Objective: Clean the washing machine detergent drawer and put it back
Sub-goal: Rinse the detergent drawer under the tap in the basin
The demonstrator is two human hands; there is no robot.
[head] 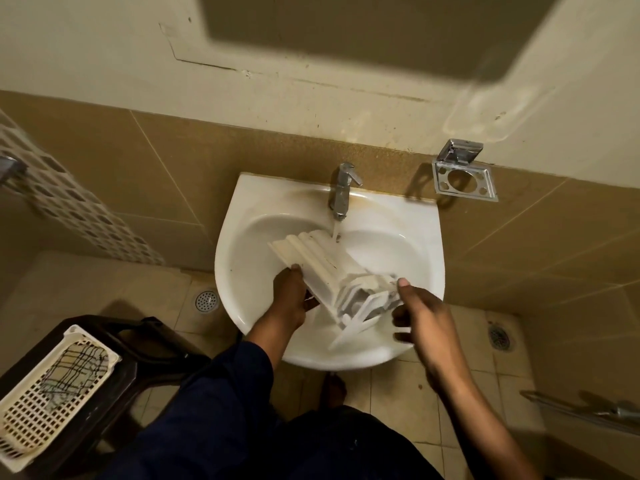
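The detergent drawer (313, 259) is being rinsed under the tap (341, 188), gripped by the left hand (289, 303), the blurred right hand's (422, 320) hold untellable; turning seems needed next.

A wall-hung white sink (228, 258) carries a steel tap (341, 188) on its back edge, and a white detergent drawer (311, 254) slants across its bowl beneath the running water. Below, the tiled floor (391, 393) has one round drain (206, 301) left of the sink and another (499, 337) to its right. A dark stool (138, 368) at the floor's near left bears a white perforated basket (31, 414) holding a checked cloth (74, 368).
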